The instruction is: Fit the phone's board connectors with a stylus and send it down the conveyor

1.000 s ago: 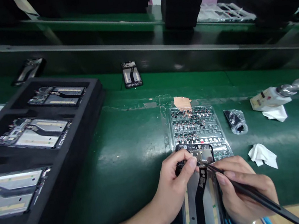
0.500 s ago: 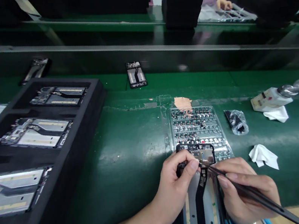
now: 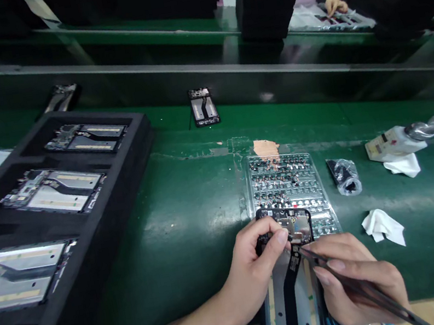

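Phone frame (image 3: 291, 283): open, at near bench edge, top end over the parts tray.
L hand (image 3: 255, 267): fingers pinched on frame's top-left corner.
R hand (image 3: 356, 283): closed on tweezers (image 3: 345, 280); tip at board by flex.
Risk: tip slip could scratch board or nick flex, judging by steep angle.
Parts tray (image 3: 287, 184): clear, small components in rows.
Foam tray (image 3: 76, 169): black, more frames in slots.
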`<control>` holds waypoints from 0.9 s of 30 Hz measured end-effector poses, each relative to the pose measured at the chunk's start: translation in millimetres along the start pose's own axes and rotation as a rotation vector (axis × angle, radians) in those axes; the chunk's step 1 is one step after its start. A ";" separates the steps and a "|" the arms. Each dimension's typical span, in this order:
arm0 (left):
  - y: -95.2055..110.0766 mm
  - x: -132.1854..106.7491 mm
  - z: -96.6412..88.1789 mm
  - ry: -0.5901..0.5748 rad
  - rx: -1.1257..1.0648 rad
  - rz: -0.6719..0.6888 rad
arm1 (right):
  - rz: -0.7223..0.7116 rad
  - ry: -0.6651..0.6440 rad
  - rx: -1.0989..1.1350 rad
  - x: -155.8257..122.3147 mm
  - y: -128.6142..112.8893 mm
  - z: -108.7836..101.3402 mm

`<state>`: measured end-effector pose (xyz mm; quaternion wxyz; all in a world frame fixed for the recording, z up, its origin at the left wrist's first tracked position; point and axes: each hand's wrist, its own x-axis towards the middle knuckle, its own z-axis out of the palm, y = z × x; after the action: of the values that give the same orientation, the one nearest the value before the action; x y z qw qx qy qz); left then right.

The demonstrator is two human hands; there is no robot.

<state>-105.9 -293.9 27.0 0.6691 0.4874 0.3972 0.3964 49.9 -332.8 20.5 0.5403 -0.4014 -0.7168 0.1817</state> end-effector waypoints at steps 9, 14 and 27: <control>0.6 -0.1 -0.8 -0.008 0.005 -0.004 | -0.012 0.010 -0.040 5.6 -2.6 2.3; 0.2 -0.5 -0.4 -0.011 -0.003 -0.004 | 0.012 0.015 -0.073 6.8 -2.7 4.4; -0.1 -0.1 -0.2 -0.002 0.000 0.000 | 0.032 -0.027 -0.023 5.1 -3.0 2.6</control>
<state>-106.1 -293.9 26.8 0.6694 0.4880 0.3964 0.3957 45.9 -330.2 24.9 0.5232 -0.4165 -0.7195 0.1873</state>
